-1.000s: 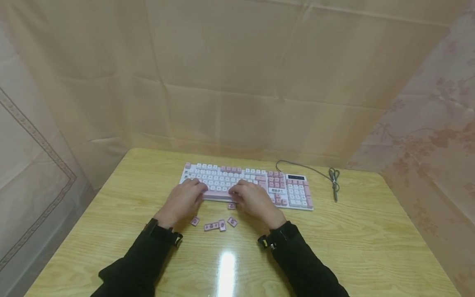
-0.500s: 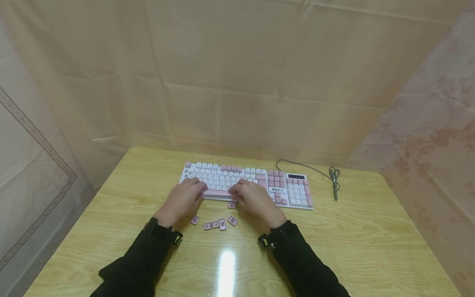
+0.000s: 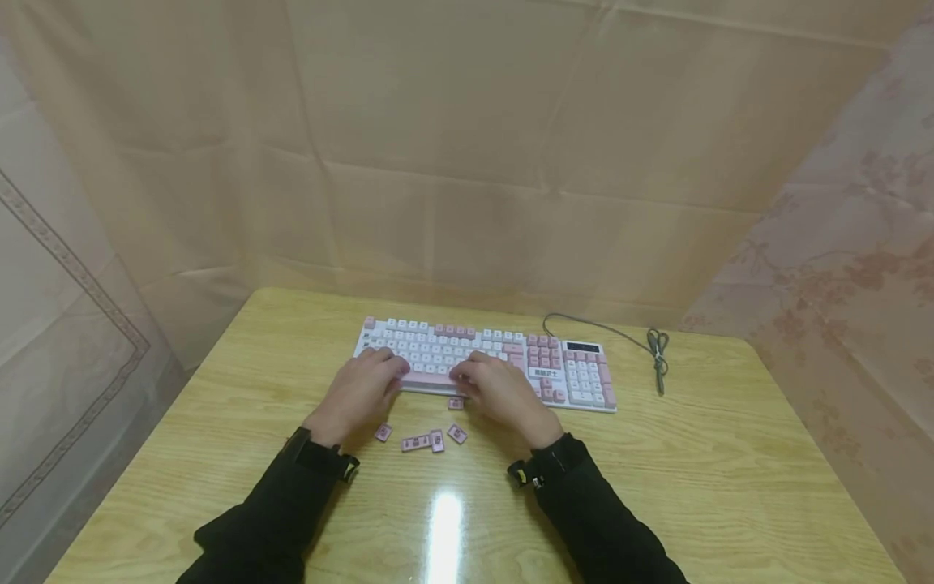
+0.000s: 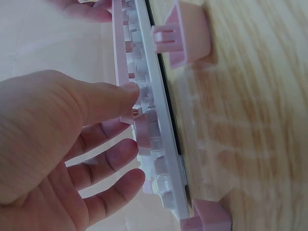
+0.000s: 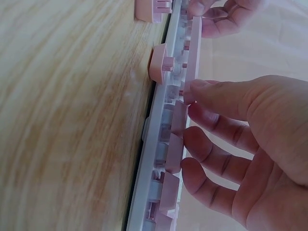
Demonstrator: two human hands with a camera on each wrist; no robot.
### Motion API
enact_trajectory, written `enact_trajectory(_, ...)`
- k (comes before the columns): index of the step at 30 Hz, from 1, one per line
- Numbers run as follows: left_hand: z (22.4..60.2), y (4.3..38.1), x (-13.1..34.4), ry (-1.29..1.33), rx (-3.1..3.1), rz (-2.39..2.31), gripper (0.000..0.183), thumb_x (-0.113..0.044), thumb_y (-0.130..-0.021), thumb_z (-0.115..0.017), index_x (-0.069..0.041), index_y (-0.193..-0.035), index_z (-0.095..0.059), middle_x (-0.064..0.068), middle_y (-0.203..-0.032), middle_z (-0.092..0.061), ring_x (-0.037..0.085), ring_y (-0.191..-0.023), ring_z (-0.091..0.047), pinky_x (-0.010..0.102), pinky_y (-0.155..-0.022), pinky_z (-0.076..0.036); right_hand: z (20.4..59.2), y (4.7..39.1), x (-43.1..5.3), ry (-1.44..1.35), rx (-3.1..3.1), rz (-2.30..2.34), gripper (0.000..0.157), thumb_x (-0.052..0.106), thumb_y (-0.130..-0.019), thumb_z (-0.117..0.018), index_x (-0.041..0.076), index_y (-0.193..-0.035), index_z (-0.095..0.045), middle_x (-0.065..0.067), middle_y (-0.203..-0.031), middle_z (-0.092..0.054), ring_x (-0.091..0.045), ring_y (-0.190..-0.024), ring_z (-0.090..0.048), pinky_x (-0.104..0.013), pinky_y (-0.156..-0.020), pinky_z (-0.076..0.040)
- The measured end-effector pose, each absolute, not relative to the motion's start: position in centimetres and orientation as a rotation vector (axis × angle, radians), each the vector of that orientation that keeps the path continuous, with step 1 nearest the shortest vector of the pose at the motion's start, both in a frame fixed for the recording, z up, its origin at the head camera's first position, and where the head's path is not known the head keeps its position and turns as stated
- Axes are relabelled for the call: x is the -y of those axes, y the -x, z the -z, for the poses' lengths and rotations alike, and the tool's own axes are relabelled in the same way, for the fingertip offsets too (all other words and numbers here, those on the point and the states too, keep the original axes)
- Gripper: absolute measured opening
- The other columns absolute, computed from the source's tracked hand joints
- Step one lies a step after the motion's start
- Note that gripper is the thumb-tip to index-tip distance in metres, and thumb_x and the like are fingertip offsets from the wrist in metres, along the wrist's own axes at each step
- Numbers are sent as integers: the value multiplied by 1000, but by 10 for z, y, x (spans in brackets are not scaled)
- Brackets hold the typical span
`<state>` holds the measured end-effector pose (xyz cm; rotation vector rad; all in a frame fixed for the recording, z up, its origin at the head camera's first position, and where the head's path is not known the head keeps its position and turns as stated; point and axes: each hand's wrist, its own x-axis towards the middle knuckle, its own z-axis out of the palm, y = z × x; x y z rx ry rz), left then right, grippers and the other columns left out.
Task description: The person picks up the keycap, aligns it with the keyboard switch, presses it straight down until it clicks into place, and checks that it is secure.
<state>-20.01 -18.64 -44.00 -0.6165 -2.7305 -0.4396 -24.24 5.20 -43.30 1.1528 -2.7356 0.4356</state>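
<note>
A white and pink keyboard (image 3: pixel 576 377) lies on the wooden table. Its long pink spacebar keycap (image 3: pixel 429 379) sits raised above the bottom row, with stems and a gap showing beneath it in both wrist views. The left hand (image 3: pixel 361 391) pinches the left end of this spacebar (image 4: pixel 120 53) between thumb and index finger, other fingers loosely bent over the keys. At the opposite end, the right hand (image 3: pixel 503 396) pinches the spacebar (image 5: pixel 193 53) likewise, its remaining fingertips close to neighbouring pink keys (image 5: pixel 174 151).
Several loose pink keycaps (image 3: pixel 416 443) are scattered in front of the keyboard, one keycap (image 3: pixel 456 403) right by its front edge. A grey cable (image 3: pixel 606 327) leads from the back to a tied bundle (image 3: pixel 658 357) on the right. Beige cloth (image 3: pixel 438 162) hangs behind the table (image 3: pixel 730 454).
</note>
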Motion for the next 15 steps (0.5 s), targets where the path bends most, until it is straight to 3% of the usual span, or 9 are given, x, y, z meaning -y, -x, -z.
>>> enact_trajectory(15,442,201,186,614,2704,468,21,-14,-87,-65,-13,-107,-70,3,-94,-64,20,-86,-55,36,-76,-48,431,242,-52,-1140,2763,-447,21,17,-87,-66,16,-107,-70,4,-95,-64,-10,-83,-59,-24,-73,-50)
